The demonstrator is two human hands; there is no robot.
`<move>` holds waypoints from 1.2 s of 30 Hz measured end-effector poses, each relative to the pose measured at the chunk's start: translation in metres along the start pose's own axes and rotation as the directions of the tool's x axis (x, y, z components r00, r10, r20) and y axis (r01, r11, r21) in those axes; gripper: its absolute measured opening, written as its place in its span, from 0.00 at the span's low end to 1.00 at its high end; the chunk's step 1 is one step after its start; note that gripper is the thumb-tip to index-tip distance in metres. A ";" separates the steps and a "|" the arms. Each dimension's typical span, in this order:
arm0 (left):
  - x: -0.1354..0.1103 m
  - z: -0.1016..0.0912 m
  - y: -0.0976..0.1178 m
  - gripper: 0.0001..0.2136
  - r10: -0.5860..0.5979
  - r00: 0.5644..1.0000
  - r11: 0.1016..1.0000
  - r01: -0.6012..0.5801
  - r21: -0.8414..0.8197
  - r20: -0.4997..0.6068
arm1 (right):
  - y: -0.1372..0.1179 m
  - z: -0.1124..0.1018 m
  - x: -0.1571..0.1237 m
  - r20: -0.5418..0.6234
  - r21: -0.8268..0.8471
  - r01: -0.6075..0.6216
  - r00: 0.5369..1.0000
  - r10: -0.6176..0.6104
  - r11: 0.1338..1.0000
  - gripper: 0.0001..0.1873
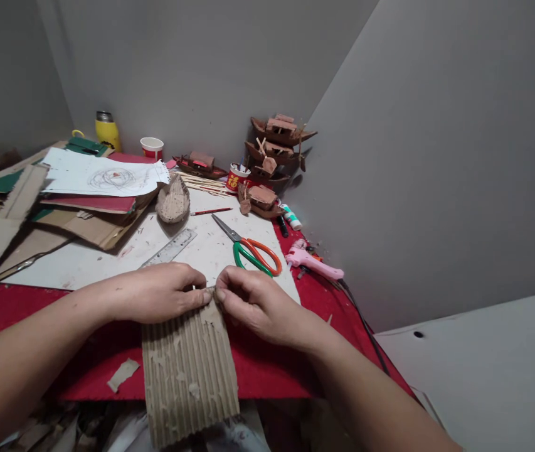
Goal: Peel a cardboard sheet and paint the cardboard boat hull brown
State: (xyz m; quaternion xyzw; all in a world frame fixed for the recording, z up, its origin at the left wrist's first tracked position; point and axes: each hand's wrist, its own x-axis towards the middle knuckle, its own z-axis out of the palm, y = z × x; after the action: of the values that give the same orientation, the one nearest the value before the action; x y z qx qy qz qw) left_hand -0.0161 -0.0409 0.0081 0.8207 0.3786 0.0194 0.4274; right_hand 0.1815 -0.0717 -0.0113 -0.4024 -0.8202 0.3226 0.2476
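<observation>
- Rectangular tan corrugated-cardboard strip (192, 364): flutes exposed, torn paper flecks (194, 391) clinging (surface uneven); overhangs red cloth (276, 373).
- My left hand (164, 292) grips its far edge; my right hand (260, 306) pinches the far-right corner.

Soft, dim light fades toward the upper left.

Craft workspace: model boats (282, 129), scissors (237, 238), 1 pink glue gun (315, 262), stacked cardboard (95, 230).

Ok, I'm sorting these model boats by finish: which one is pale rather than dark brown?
The corrugated hull left of the red pencil: it is pale tan, while the other boats are dark reddish-brown.
</observation>
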 end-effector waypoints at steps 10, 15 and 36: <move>0.022 0.000 -0.022 0.13 -0.147 0.970 0.976 0.111 -0.186 -0.193 | -0.009 -0.012 -0.014 -0.123 0.560 -0.010 0.988 0.095 0.829 0.09; 0.022 0.000 -0.023 0.15 -0.087 0.990 0.943 0.047 -0.330 -0.109 | -0.016 -0.008 -0.019 0.272 0.419 0.067 0.942 -0.196 0.906 0.04; 0.017 0.010 -0.015 0.15 -0.098 0.983 0.932 0.036 -0.361 -0.153 | 0.001 0.009 -0.005 -0.058 -0.298 0.017 0.998 -0.035 0.954 0.02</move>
State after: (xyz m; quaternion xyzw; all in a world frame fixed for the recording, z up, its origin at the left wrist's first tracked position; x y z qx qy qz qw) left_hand -0.0093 -0.0311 -0.0138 0.7115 0.4314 0.1423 0.5360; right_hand 0.1785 -0.0784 -0.0192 -0.4342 -0.8564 0.1797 0.2141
